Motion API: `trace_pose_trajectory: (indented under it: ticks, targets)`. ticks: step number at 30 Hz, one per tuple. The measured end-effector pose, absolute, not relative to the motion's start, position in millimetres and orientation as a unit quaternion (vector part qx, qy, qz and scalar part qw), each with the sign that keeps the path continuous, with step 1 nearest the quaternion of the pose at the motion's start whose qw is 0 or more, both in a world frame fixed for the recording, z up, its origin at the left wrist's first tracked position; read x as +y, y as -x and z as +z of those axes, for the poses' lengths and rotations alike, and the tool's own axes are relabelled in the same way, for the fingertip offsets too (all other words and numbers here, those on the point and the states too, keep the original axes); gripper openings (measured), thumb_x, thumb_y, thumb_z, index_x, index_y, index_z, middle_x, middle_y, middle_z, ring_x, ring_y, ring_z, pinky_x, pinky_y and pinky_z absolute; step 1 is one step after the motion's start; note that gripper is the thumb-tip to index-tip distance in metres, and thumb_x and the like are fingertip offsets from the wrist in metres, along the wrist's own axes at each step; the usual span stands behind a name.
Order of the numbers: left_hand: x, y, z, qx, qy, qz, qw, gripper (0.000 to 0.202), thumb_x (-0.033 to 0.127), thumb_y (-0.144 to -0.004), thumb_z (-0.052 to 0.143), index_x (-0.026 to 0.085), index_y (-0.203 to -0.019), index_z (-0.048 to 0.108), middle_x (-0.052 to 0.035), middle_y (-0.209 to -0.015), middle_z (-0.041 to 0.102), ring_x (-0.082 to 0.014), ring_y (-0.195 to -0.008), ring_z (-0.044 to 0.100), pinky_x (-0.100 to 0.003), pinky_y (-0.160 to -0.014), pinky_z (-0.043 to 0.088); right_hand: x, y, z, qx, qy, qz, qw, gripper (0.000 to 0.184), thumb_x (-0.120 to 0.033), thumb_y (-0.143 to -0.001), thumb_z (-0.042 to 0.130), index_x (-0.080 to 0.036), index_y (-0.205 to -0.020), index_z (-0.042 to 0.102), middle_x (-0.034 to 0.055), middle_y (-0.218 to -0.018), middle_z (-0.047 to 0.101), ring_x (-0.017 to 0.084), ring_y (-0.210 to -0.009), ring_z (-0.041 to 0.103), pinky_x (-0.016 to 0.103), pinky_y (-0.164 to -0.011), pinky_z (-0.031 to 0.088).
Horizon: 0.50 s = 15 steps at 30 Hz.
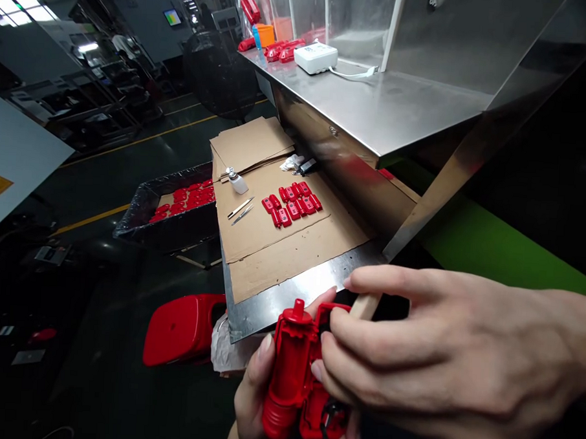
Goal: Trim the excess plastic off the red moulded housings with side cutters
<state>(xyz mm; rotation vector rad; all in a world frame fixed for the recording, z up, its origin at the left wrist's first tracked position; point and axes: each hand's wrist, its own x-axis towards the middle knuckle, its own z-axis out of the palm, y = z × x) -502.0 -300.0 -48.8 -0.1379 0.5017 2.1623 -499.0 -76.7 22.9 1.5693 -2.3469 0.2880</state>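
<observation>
My left hand (254, 389) is closed around a red plastic case (289, 368) that lies opened into two halves. One half shows a hollow bay, a knob on top and a ribbed lower end. Inside the other half, low down, sits a small black part (332, 412) with a dark cord below it. My right hand (443, 349) is closed, with a pale wooden stick (365, 305) between its index and middle fingers. Its fingertips reach into the right half of the case, and they hide the stick's working end, if it has one.
Several red cases (294, 203) lie on cardboard (292, 248) over the metal table. Near them are a small bottle (236, 181), tweezers (242, 215) and a thin stick (240, 207). A shelf (399, 111) overhangs the right. A bin (132, 216) and red stool (184, 328) stand left.
</observation>
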Motion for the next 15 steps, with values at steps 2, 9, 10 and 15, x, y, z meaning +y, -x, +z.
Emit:
trace_pose_trajectory:
  ticks: [2, 9, 10, 15]
  targets:
    - [-298.6, 500.8, -48.2, 0.2, 0.056, 0.87, 0.447, 0.023, 0.041, -0.087, 0.071, 0.032, -0.105, 0.082, -0.0053, -0.114, 0.078, -0.0389, -0.133, 0.056, -0.056, -0.116, 0.041, -77.1, 498.2, 22.5, -0.813, -0.55, 0.112, 0.157, 0.031, -0.028, -0.103, 0.044, -0.018, -0.105, 0.074, 0.0034, -0.115, 0.077, 0.018, -0.11, 0.068, 0.042, -0.104, 0.057]
    - [-294.5, 498.3, -48.7, 0.235, 0.049, 0.873, 0.424, 0.019, 0.035, -0.087, 0.072, 0.03, -0.102, 0.082, -0.0068, -0.107, 0.078, -0.0351, -0.113, 0.069, -0.049, -0.101, 0.056, -78.0, 494.9, 22.9, -0.803, -0.562, 0.134, 0.143, 0.031, -0.028, -0.103, 0.047, -0.013, -0.106, 0.074, 0.0076, -0.11, 0.077, 0.02, -0.108, 0.07, 0.038, -0.11, 0.054]
    - [-294.5, 498.0, -48.4, 0.233, 0.054, 0.869, 0.433, 0.019, 0.036, -0.087, 0.072, 0.03, -0.102, 0.082, -0.0066, -0.104, 0.079, -0.0345, -0.109, 0.071, -0.048, -0.099, 0.058, -78.3, 494.9, 23.0, -0.802, -0.564, 0.136, 0.142, 0.032, -0.028, -0.103, 0.046, -0.013, -0.105, 0.074, 0.0079, -0.109, 0.077, 0.02, -0.107, 0.07, 0.038, -0.11, 0.054]
    - [-293.6, 495.4, -45.3, 0.266, 0.097, 0.845, 0.453, 0.024, 0.046, -0.085, 0.075, 0.027, -0.095, 0.084, -0.0074, -0.092, 0.078, -0.0319, -0.091, 0.074, -0.043, -0.088, 0.063, -80.2, 498.8, 27.4, -0.801, -0.583, 0.096, 0.096, 0.03, -0.032, -0.101, 0.047, -0.024, -0.101, 0.076, 0.0049, -0.115, 0.075, 0.021, -0.11, 0.068, 0.036, -0.109, 0.054]
